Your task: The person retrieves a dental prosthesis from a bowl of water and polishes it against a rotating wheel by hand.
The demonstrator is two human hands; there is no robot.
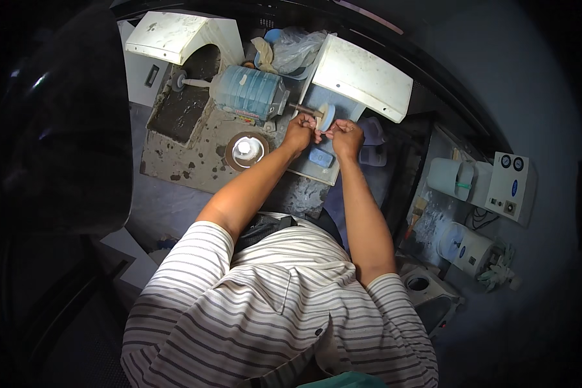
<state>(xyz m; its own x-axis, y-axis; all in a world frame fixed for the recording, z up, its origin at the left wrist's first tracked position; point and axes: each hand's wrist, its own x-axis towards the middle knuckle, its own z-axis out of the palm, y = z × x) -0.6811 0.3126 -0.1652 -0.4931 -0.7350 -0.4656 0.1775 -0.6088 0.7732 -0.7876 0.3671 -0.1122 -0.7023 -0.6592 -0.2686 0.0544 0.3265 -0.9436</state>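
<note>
A pale wheel with a blue band (326, 117) sits on a dark spindle (302, 109) inside the right white housing (361, 72). Just below the wheel, my left hand (302, 132) has its fingers closed in a pinch. My right hand (345, 136) is closed beside it, fingertips near the wheel's lower edge. Whatever small thing the fingers hold is too small to name, and I cannot tell whether they touch the wheel. Below them a blue block (321, 157) lies in the housing's tray.
Left are a hooded basin (180, 121), a large blue plastic bottle (246, 94) and a round brown dish (231, 152). Plastic bags (297, 48) lie behind. At right stand a gauged unit (509, 185), a translucent container (445, 175), a brush (415, 213) and a small machine (472, 252).
</note>
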